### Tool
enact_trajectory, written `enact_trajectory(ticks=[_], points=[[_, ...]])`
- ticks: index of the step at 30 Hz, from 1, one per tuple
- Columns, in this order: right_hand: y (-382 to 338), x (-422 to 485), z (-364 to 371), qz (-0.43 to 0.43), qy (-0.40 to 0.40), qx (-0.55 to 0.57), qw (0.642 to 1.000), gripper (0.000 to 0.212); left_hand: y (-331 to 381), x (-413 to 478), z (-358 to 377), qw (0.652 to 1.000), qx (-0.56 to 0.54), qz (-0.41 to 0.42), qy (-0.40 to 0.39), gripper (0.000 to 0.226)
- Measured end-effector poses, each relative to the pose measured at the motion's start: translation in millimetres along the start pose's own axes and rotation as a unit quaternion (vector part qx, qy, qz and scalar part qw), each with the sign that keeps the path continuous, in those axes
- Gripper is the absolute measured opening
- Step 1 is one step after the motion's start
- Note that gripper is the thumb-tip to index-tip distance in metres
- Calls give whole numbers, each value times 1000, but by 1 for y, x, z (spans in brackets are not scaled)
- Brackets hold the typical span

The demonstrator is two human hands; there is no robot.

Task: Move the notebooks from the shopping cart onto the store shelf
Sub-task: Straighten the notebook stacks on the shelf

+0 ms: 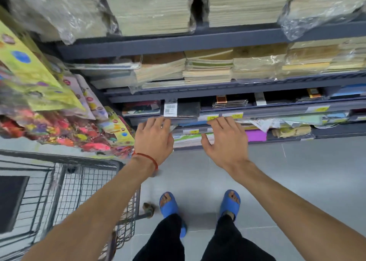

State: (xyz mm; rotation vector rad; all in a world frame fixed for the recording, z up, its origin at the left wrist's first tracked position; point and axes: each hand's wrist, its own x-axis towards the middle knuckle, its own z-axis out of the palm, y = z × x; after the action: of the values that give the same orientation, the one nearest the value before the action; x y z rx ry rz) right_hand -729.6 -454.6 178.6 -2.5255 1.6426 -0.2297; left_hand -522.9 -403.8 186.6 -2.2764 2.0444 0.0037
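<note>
Retail store, stationery aisle. Dark metal multi-tier shelving (198, 41) with stock stacked flat. Upper tiers loaded with shrink-wrapped bundles of paper goods (150, 9); lower tiers with thin notebooks (190, 138) and coloured covers. Yellow price tags (213, 117) clipped in the clear shelf-edge strips, another at right (317, 109). White barcode label (170, 109) on a dark wrapped pack. Wire shopping cart (83, 183) parked at left on grey tiled floor (287, 171). Adjacent rack at left crammed with bright packaged sticker or craft sheets (39, 78). Typical bulk-stocked shop layout, not a home or office.
</note>
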Motion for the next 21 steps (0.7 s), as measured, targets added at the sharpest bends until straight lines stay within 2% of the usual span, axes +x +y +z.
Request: enact_trajectory(ticks=[5, 8, 11, 15, 18, 21], points=[[-35, 7, 32, 61, -18, 56, 996, 41, -39, 7, 24, 998, -64, -16, -18, 38], [-37, 14, 54, 103, -25, 127, 986, 44, -48, 21, 43, 980, -184, -63, -49, 55], [-29, 25, 78, 129, -29, 182, 974, 62, -48, 41, 65, 942, -315, -103, -60, 77], [-12, 46, 112, 127, -53, 237, 962, 88, -44, 64, 97, 934, -333, -121, -46, 106], [-5, 60, 134, 114, -55, 297, 946, 95, -41, 78, 117, 927, -356, -117, -32, 108], [-1, 74, 151, 106, -53, 334, 935, 97, -40, 91, 136, 909, -401, -112, 1, 97]])
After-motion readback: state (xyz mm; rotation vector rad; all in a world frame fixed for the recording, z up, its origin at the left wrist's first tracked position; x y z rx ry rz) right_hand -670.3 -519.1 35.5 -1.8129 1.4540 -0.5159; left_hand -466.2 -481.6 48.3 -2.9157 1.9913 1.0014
